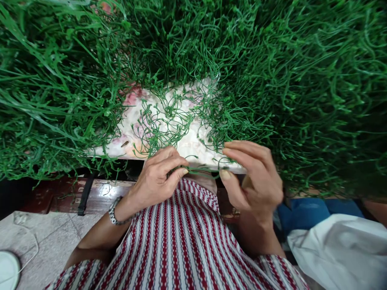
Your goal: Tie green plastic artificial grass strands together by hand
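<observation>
Thin green stems (199, 169) stretch sideways in front of my body, pinched at one end between the thumb and fingers of my left hand (163, 173). At their other end, my right hand (252, 173) is spread, its thumb apart from its fingers and nothing visibly gripped. Beyond both hands, loose curly stems (169, 117) lie scattered on a pale flowered table surface (193, 143). A big heap of thin green stems (302, 80) rises at the right and back; longer, leafier greens (51, 88) are piled at the left.
A red-brown wooden bench (105, 197) with a black strap (86, 195) is below the table edge at the left. White cloth or plastic (338, 249) and blue fabric (305, 213) lie at the lower right. A round white object (9, 268) sits at the bottom left.
</observation>
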A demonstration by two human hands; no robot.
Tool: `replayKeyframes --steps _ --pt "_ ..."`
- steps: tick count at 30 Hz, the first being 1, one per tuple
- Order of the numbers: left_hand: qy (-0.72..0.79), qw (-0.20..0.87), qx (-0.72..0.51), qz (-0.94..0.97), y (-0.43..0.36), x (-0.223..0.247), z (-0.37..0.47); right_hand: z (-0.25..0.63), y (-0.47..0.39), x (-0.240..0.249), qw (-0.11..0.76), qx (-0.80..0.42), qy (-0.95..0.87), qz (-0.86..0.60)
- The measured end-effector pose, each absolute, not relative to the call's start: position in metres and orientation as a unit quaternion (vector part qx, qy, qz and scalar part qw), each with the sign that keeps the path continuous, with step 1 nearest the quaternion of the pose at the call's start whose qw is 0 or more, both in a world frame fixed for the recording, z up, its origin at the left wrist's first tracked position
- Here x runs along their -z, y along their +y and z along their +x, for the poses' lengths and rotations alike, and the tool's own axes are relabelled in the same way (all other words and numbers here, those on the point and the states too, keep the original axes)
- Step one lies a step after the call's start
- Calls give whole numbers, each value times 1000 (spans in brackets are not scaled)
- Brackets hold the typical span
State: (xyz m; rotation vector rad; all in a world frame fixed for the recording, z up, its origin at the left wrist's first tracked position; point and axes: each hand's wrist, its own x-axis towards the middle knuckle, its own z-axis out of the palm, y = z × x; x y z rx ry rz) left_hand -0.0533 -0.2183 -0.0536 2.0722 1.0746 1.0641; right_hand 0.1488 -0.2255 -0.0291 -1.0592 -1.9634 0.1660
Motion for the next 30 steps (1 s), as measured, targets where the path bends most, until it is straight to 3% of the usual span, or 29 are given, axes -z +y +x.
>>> replayKeyframes --steps 3,6,11,17,20,25,30 --pt "385 288 -403 779 -219 54 -52 135 -231 23 405 -44 -833 -373" --pt "383 293 -423 767 -219 54 -50 122 -231 33 328 -102 -860 -378" --pt "384 294 -439 757 -219 58 -48 118 -229 55 353 -199 -826 -392" --pt "404 233 -420 778 -223 64 -44 123 -228 52 313 -248 -826 -398" --pt "422 173 -359 815 -225 62 -45 125 -229 48 238 -203 -852 -420" --pt "406 113 -192 886 -221 51 -47 128 -230 42 41 -104 -888 -445" --pt "378 151 -139 903 -212 47 -49 132 -221 37 -23 -95 -909 -406"
